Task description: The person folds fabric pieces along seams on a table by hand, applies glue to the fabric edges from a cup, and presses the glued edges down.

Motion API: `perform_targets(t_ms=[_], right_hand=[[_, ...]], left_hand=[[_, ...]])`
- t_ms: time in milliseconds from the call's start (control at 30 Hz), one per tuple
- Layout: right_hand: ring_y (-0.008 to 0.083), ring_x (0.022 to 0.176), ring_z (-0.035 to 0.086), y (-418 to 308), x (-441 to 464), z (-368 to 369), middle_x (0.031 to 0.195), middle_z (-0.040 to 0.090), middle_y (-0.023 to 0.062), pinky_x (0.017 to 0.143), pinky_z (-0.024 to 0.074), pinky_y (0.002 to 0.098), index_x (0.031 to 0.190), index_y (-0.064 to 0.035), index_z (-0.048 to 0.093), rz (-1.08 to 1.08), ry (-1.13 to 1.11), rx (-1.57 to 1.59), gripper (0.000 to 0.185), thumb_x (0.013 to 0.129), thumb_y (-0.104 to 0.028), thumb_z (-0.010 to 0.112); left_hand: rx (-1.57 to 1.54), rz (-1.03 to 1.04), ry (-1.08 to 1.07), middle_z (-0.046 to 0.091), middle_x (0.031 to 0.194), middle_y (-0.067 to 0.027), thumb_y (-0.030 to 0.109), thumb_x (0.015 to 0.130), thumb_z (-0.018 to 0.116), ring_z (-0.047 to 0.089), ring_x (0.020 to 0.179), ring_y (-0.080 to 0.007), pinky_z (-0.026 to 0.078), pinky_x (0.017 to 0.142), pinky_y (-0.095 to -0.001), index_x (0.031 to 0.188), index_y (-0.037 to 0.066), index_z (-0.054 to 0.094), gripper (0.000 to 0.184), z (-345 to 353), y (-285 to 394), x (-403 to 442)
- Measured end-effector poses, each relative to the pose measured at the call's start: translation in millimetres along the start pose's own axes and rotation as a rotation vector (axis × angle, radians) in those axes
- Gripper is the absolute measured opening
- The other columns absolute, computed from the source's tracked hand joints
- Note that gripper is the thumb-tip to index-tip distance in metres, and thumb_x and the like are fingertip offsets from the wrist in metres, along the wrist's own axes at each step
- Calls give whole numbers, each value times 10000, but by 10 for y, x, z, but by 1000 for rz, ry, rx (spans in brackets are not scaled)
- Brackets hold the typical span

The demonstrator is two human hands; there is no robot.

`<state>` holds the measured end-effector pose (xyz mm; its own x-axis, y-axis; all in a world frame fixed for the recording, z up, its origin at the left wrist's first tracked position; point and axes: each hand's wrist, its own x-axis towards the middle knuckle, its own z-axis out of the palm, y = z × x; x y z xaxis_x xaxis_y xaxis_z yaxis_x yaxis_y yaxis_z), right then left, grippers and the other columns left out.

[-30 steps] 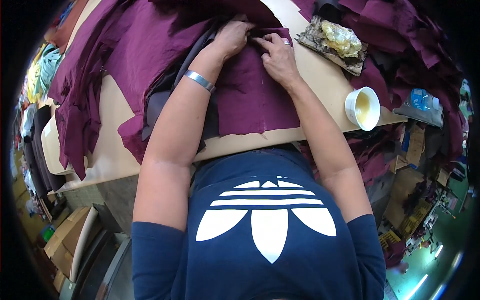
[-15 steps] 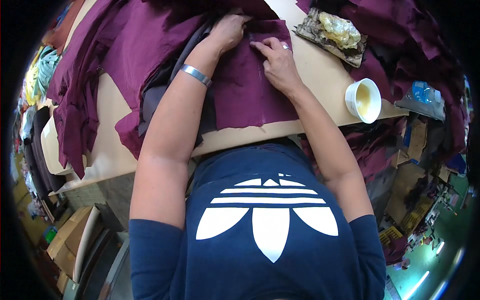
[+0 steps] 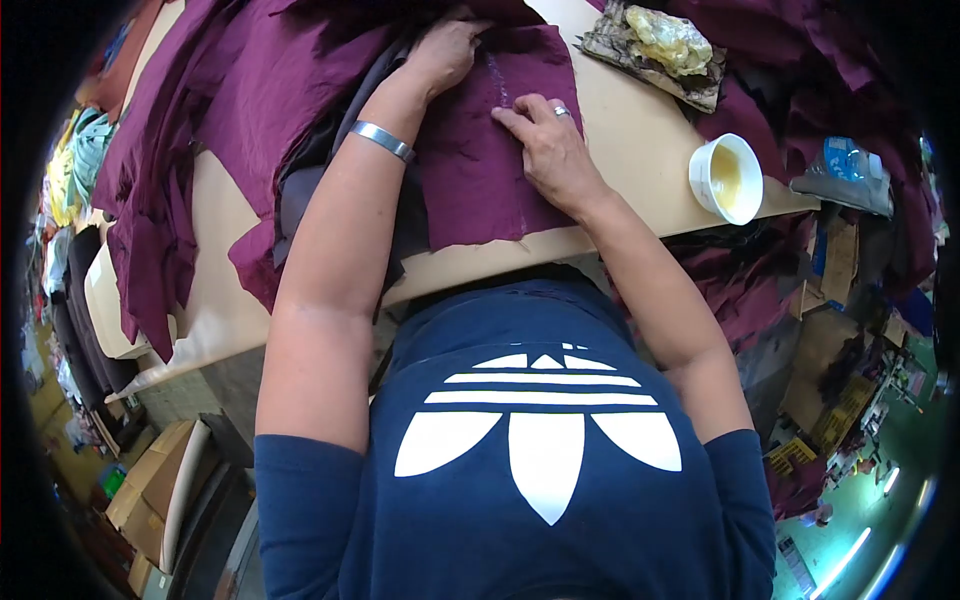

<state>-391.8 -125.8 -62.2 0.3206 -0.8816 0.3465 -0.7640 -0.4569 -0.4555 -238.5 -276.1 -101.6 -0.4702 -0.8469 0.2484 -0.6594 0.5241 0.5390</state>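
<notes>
A maroon cloth piece (image 3: 465, 185) lies on the table under both hands, with a whitish streak running down its upper part. My left hand (image 3: 445, 58), with a metal bracelet at the wrist, is closed on gathered maroon cloth at the far side; its fingertips are partly hidden among the folds. Just below the streak, my right hand (image 3: 558, 155) rests over the piece, thumb and forefinger drawn together and the other fingers curled. Whatever is between those fingertips cannot be made out. A ring is on this hand.
Right of my right hand stands a white bowl (image 3: 727, 180) with yellowish contents. Behind it, a crumpled yellowish lump (image 3: 668, 42) sits on a dark, stained pad. A clear plastic bottle (image 3: 848, 178) lies by the right edge. More maroon garments (image 3: 235, 90) cover the left side.
My right hand has moved slightly down and toward me along the cloth, its fingers closer together. More of the whitish streak now shows. My left hand has shifted slightly left.
</notes>
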Motion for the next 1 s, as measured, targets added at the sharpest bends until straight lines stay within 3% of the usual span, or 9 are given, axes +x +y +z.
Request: perform_targets(t_ms=[200,233,333,400,467,500,633,733,1000], right_hand=[[295,913,513,-146,-406,-155,994,534,122,807,436,397,1040,-30,621,-15,-130,38,339,730,25,496],[294,959,511,-91,-415,-257,1044,533,127,817,437,392,1031,-31,617,-36,-175,42,336,704,5,551],[295,1031,497,52,-473,-924,1107,529,118,839,428,396,1016,-33,618,100,4,-73,342,675,-57,640],[300,1112,470,213,-628,-1490,1209,510,96,883,405,421,1004,-68,628,314,-13,-297,401,632,-173,734],[303,1188,416,463,-924,-1823,1301,452,78,915,375,465,999,-106,635,367,-126,-540,450,602,-266,774],[305,1285,323,537,-1022,-1912,1411,340,72,955,348,494,1026,-149,645,480,-258,-598,491,582,-305,787],[318,1355,216,728,-1164,-1878,1486,211,78,1028,295,488,1072,-215,656,614,-369,-637,518,577,-294,790],[326,1345,234,828,-1231,-1782,1483,218,90,1023,304,486,1062,-227,664,549,-302,-592,519,561,-271,794],[327,1333,262,694,-1217,-1961,1460,268,105,1026,277,502,1061,-117,558,526,-175,-516,538,579,-221,773]], left_hand=[[18,19,-31,565,1137,-209,87,840,471,525,1064,-365,402,939,-399,1144,46,598,332,88,-93,41],[25,42,-33,574,1111,-207,97,845,466,539,1034,-367,418,913,-406,1160,60,592,341,154,-156,75],[62,24,-136,557,1143,-214,96,860,453,530,1052,-370,412,920,-405,1188,73,577,351,-187,118,6],[31,-25,-178,542,1213,-196,118,884,475,505,1125,-354,386,963,-382,1237,79,537,360,-243,176,10],[49,36,-120,542,1207,-189,134,890,473,501,1123,-355,389,958,-386,1228,76,542,349,-204,127,7],[47,34,-115,543,1204,-187,131,888,476,502,1119,-356,390,957,-387,1223,75,545,347,-220,153,-1],[82,46,-112,539,1197,-180,115,873,494,507,1101,-359,395,951,-383,1207,71,555,342,-267,200,-11],[87,29,-127,534,1202,-182,114,866,499,500,1110,-358,392,956,-384,1206,73,557,348,-259,166,-4],[149,29,-98,542,1143,-177,91,853,475,506,1084,-346,398,944,-395,1179,84,581,342,-234,204,-30]])
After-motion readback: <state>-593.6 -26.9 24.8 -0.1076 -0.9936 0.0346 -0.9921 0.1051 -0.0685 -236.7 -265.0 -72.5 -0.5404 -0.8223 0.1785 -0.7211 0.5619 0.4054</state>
